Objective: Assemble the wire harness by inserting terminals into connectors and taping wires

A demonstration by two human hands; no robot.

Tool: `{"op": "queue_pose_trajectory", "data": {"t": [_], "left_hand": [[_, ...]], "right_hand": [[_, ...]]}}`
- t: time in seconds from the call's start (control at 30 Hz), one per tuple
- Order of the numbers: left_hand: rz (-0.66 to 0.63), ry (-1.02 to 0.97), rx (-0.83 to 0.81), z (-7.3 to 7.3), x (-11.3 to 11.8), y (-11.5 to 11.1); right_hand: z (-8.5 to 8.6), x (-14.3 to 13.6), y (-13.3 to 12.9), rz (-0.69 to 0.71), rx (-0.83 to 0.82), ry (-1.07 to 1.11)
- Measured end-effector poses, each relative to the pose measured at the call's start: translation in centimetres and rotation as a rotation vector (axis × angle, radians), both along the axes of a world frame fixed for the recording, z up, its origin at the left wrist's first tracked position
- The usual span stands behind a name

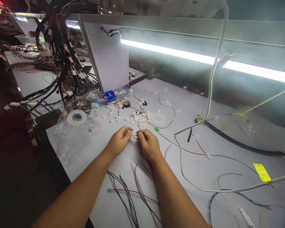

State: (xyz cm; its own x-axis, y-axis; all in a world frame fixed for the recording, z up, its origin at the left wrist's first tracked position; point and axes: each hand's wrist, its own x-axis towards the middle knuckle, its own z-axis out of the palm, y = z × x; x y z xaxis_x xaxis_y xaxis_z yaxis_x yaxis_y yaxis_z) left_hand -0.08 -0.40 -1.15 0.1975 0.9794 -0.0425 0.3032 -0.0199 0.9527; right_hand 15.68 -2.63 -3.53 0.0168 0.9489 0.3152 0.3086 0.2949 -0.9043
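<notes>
Both my hands are close together above the white table, just in front of a pile of small white connectors (135, 118). The fingers of my left hand (120, 139) are pinched on a small white piece, mostly covered by the fingertips. My right hand (147, 142) pinches a thin wire (139, 125) whose metal end sticks up past the fingers. Below the hands lie loose black wires (128, 193) and red wires (139, 180) with metal terminals, partly under my right forearm.
A clear plastic bag (78, 136) with tape rolls and a plastic bottle (109, 96) lie at the left. A white cable (211, 82) hangs down at the right, near a black tube (239, 144). A lamp (171, 52) shines above. Wire bundles (61, 57) hang at the back left.
</notes>
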Motion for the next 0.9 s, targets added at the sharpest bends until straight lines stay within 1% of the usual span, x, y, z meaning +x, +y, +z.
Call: {"op": "queue_pose_trajectory", "data": {"t": [0.07,0.1,0.17,0.23,0.37,0.4,0.47,0.57,0.63,0.73,0.9], "left_hand": [[0.033,0.085,0.105,0.05,-0.13,0.04],[0.022,0.110,0.137,0.11,-0.19,0.03],[-0.030,0.127,0.160,0.29,-0.28,-0.02],[-0.064,0.119,0.170,0.50,-0.32,-0.06],[-0.072,0.083,0.183,0.70,-0.28,-0.07],[-0.079,0.057,0.153,0.66,-0.22,-0.07],[-0.100,-0.037,0.035,0.52,-0.03,-0.05],[-0.108,-0.269,-0.179,0.39,0.34,-0.03],[-0.098,-0.390,-0.274,0.48,0.50,-0.01],[-0.098,-0.460,-0.339,0.73,0.49,0.01],[-0.131,-0.462,-0.343,0.70,0.41,-0.06]], "right_hand": [[0.25,0.19,0.11,0.042,0.031,-0.026],[0.34,0.28,0.16,0.066,0.036,-0.044],[0.44,0.39,0.22,0.091,0.033,-0.070],[0.44,0.42,0.22,0.087,0.022,-0.070],[0.38,0.29,0.08,0.039,-0.003,-0.041],[0.40,0.26,0.05,0.021,-0.006,-0.020],[0.47,0.21,0.02,-0.021,0.005,0.027],[0.60,0.17,0.03,-0.073,0.033,0.063],[0.64,0.13,0.06,-0.080,0.037,0.057],[0.58,0.04,0.11,-0.070,0.042,0.033],[0.28,-0.12,0.06,-0.099,0.062,-0.031]]}}
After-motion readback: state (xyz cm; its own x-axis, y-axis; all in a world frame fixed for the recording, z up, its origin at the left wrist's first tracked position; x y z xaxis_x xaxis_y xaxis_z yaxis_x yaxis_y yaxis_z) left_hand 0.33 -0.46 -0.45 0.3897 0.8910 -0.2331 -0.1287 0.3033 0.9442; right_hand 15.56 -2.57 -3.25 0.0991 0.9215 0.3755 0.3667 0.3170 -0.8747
